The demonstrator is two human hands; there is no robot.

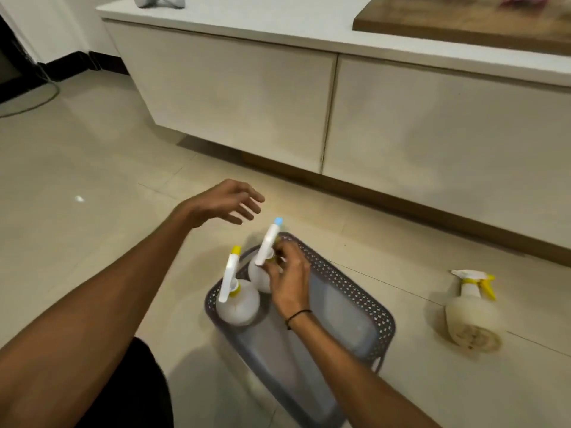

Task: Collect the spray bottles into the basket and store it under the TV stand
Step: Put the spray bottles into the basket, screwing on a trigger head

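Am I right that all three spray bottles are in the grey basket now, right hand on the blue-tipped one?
Not all three. The head view shows two in the grey basket: the blue-tipped bottle under the right hand and a yellow-tipped bottle. The third bottle lies on the floor to the basket's right.

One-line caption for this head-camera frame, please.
Right hand sets blue-tipped spray bottle into grey basket beside yellow-tipped bottle; a third bottle lies on the floor.
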